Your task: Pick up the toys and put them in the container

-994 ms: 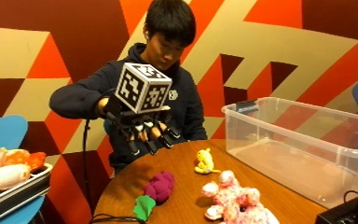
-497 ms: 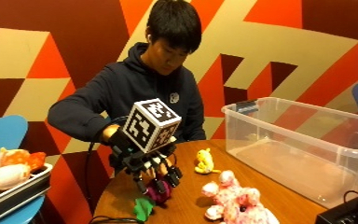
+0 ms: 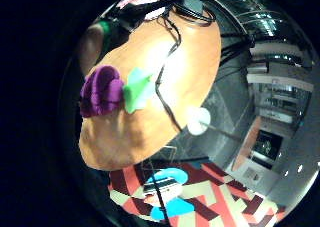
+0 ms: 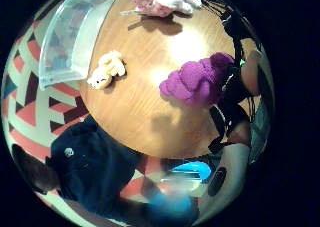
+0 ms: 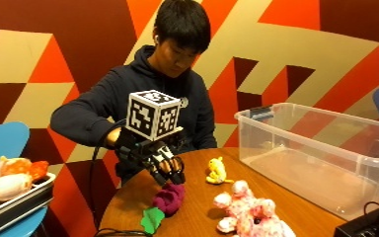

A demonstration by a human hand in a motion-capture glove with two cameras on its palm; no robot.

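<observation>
Reaching down over the round wooden surface (image 5: 294, 207), the gloved right hand (image 5: 155, 160) hangs with its fingers pointing downward and slightly spread, their tips just above a purple plush toy (image 5: 169, 198); whether they touch it cannot be told, and they are not curled round anything. The purple toy lies near the edge of the surface with a green leaf-shaped part (image 5: 152, 219) at its end, seen also in the little finger side palm view (image 3: 101, 90). A small yellow plush toy (image 5: 216, 171) sits further in, between the purple one and the clear plastic container (image 5: 321, 153), close to the container's near wall in the thumb side palm view (image 4: 106, 70). A pink and white plush toy (image 5: 250, 213) lies at the front of the surface, apart from the other two. The container stands open on the surface at the person's left side, and no toy shows inside it; its floor looks bare through the clear walls. Off to the side, a tray (image 5: 12, 200) on a blue chair (image 5: 2, 143) holds several other soft toys, orange and cream among them.
</observation>
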